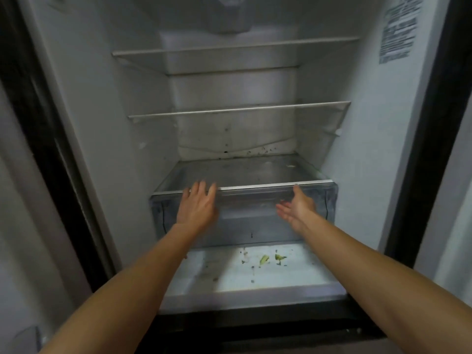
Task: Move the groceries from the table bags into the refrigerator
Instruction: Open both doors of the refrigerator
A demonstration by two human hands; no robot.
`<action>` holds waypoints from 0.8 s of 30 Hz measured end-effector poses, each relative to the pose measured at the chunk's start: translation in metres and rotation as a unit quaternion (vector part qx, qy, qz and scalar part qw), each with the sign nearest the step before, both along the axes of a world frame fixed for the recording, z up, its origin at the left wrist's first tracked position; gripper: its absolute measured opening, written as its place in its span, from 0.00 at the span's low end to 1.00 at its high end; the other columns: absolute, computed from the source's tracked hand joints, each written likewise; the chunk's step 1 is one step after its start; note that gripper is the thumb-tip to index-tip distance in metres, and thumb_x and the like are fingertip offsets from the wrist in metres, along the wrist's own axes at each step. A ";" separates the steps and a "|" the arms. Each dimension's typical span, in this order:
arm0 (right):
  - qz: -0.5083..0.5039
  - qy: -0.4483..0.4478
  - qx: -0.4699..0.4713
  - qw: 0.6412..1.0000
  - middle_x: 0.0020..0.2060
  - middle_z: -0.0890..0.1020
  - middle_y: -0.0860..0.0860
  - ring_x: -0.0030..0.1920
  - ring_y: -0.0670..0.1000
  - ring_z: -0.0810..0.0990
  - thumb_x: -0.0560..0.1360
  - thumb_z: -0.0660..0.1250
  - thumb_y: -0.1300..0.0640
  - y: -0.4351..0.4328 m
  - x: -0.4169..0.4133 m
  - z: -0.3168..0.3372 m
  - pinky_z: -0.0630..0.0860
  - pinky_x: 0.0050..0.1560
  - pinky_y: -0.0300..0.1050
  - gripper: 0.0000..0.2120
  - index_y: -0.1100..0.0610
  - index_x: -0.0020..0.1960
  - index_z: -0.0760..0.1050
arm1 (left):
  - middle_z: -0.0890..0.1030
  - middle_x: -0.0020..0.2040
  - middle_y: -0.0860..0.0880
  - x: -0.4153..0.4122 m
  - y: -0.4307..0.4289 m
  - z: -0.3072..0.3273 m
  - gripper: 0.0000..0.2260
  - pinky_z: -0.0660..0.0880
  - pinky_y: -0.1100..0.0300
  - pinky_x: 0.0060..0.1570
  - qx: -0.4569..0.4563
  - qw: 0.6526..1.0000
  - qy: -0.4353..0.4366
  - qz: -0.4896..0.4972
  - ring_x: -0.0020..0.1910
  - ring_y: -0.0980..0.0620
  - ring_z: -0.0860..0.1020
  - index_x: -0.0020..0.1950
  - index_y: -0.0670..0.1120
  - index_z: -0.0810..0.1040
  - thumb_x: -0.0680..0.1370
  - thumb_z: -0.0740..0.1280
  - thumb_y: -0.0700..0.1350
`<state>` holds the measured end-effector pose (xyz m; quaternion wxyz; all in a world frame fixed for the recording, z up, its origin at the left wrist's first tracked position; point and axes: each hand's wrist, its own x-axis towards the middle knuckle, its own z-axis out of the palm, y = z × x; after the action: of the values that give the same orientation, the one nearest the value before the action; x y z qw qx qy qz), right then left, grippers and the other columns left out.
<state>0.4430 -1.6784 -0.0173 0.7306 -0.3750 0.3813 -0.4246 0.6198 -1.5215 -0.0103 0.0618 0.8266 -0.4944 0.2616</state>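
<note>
Head view: left hand (198,205), right hand (297,209) before drawer (245,221); green scraps (265,259) beneath.

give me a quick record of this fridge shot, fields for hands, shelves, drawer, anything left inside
place: open fridge, head view
upper shelf: holds nothing
middle shelf: holds nothing
drawer: clear, under a glass cover
left hand: open, fingers straight, at the cover's front edge; contact unclear
right hand: open, palm turned inward, in front of the drawer
groceries: none in view
scraps: green bits on the white surface below the drawer
sticker: on the right wall, text unreadable
</note>
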 end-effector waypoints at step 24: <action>-0.021 -0.050 -0.019 0.998 0.36 0.82 0.59 0.31 0.53 0.82 0.81 0.60 0.50 0.066 -0.063 0.014 0.75 0.24 0.39 0.15 0.63 0.58 0.68 | 0.80 0.41 0.42 -0.055 0.055 -0.004 0.14 0.66 0.50 0.43 -0.079 0.996 -0.037 0.013 0.42 0.40 0.77 0.46 0.43 0.78 0.64 0.68 0.30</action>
<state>0.3801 -1.6122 -0.0035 0.7322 -0.3596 0.3439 -0.4652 0.5649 -1.4664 -0.0143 0.1049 0.8157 -0.4631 0.3305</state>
